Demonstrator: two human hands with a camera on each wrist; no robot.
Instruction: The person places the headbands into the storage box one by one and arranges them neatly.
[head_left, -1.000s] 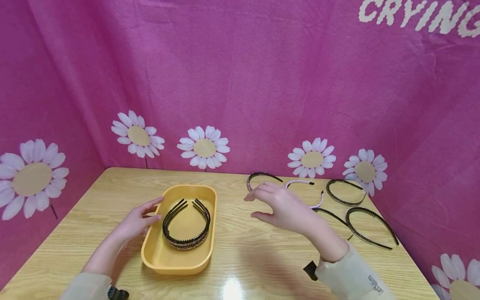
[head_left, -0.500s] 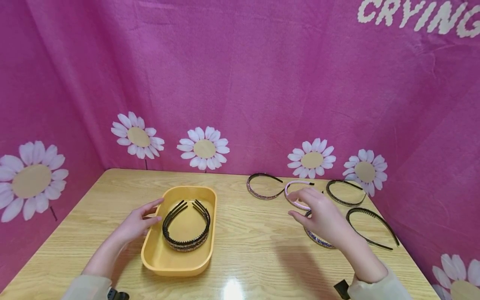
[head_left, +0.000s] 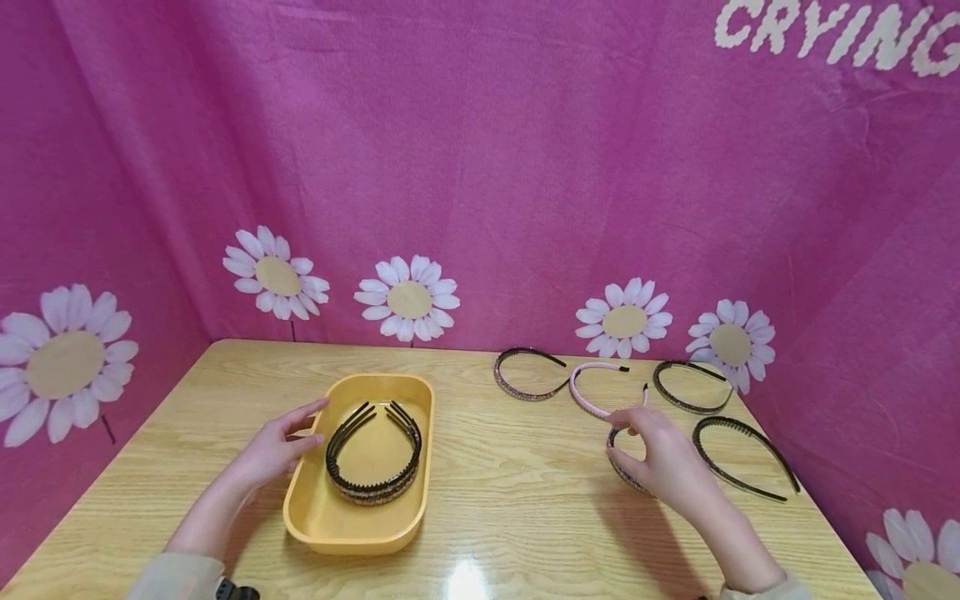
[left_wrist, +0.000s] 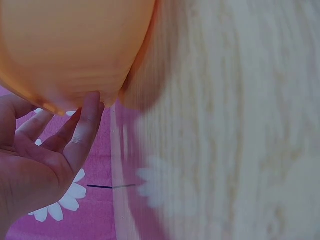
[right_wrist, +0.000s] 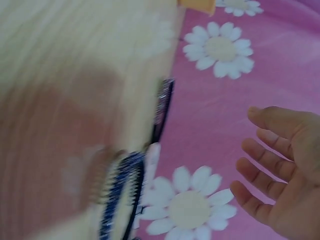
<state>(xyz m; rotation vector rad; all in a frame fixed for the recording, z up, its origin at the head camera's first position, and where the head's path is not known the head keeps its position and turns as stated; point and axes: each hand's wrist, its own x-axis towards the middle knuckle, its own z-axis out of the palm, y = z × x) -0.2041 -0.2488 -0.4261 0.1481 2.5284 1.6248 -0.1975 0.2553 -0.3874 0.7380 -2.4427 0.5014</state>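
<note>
A yellow plastic tray (head_left: 352,533) stands at left on the wooden table, with several black and glittery headbands (head_left: 373,493) nested inside it. My left hand (head_left: 266,452) rests at its left side, thumb and index fingertips over the rim; in the left wrist view, straight fingers (left_wrist: 87,117) touch the outer wall. On the right, my right hand (head_left: 667,462) hovers over a blue-studded headband (head_left: 626,477) and partly hides it. The right wrist view shows that hand's fingers spread and holding nothing, with the blue headband (right_wrist: 116,195) below them.
Behind the right hand lie a pink-studded black headband (head_left: 517,393) and a lilac headband (head_left: 585,402). Further right are a dark headband (head_left: 678,407) and a toothed black one (head_left: 738,479). A pink cloth (head_left: 480,183) with daisies hangs behind the table.
My right hand has moved right and lowered toward the blue headband, uncovering the pink-studded and lilac ones. The left hand and tray have stayed in place.
</note>
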